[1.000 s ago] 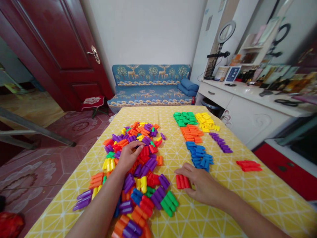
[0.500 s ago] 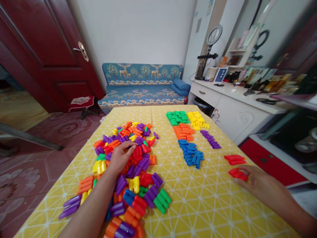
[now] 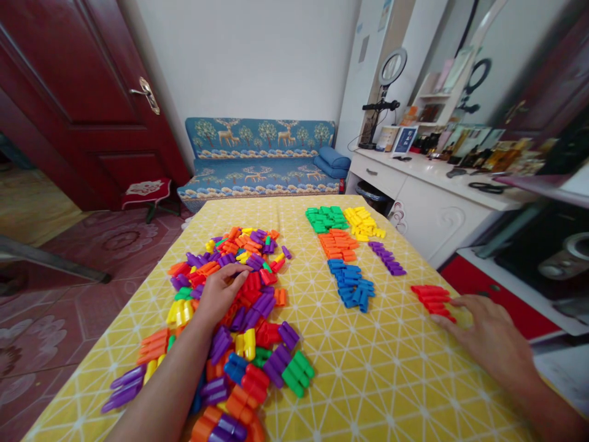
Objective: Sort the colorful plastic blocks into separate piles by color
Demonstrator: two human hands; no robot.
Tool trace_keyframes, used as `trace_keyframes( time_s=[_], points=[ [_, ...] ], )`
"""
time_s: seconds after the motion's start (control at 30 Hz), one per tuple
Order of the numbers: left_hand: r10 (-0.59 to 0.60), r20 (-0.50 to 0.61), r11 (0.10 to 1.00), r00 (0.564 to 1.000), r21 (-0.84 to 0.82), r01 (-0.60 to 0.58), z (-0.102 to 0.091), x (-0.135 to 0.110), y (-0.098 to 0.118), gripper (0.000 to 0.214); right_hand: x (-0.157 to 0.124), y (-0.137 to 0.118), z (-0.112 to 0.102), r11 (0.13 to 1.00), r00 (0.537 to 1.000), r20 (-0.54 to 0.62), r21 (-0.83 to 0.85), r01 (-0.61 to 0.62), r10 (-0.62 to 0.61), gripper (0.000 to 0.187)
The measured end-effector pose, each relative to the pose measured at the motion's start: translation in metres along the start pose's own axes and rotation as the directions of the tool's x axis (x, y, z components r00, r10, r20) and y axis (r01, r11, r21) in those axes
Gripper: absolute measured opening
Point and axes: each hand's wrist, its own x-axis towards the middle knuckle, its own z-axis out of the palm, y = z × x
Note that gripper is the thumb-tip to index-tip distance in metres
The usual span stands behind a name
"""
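Observation:
My left hand (image 3: 223, 290) rests on a mixed pile of plastic toy blocks shaped like joined tubes. Its fingers and thumb curl together beside a purple block (image 3: 254, 263) and a red block (image 3: 251, 283); whatever lies between them is hidden. At the right of the table, my right hand (image 3: 488, 331) has its thumb and fingers at the two ends of a red block (image 3: 448, 312). That block lies against other red blocks (image 3: 429, 294) in a short row. Green (image 3: 326, 218), yellow (image 3: 362, 223), orange (image 3: 338, 244), blue (image 3: 350, 285) and purple (image 3: 386, 258) blocks lie in separate colour groups.
A yellow patterned cloth (image 3: 322, 368) covers the table. Beyond its far edge stands a blue sofa (image 3: 262, 166). On the right is a white dressing table (image 3: 427, 202) with bottles and a ring light (image 3: 392, 66). A small red stool (image 3: 146, 190) stands by the door (image 3: 87, 98).
My right hand has moved the red block up and left against the other red blocks, and its fingers have spread a little. The left hand keeps its place on the pile.

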Motion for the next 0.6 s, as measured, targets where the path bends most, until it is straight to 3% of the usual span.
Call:
trace_keyframes(
  time_s=[0.1, 0.2, 0.37, 0.6],
  points=[
    [-0.002, 0.003, 1.0, 1.0, -0.005, 0.002, 0.0, 0.0, -0.001, 0.031, 0.008, 0.0, 0.01, 0.977, 0.988, -0.008, -0.15, 0.152, -0.155, 0.064],
    [-0.01, 0.001, 1.0, 1.0, -0.009, 0.01, 0.0, 0.0, 0.0, 0.032, 0.015, 0.001, 0.025, 0.965, 0.977, 0.052, -0.158, 0.21, -0.205, 0.073],
    [-0.02, 0.007, 1.0, 1.0, 0.011, 0.02, -0.001, 0.0, 0.002, 0.033, 0.022, -0.001, 0.042, 0.944, 0.955, 0.12, -0.16, 0.289, -0.272, 0.063],
    [-0.024, 0.008, 1.0, 1.0, 0.01, 0.024, -0.001, 0.0, 0.0, 0.033, 0.022, -0.014, 0.049, 0.928, 0.942, 0.114, -0.167, 0.332, -0.317, 0.059]
  ],
)
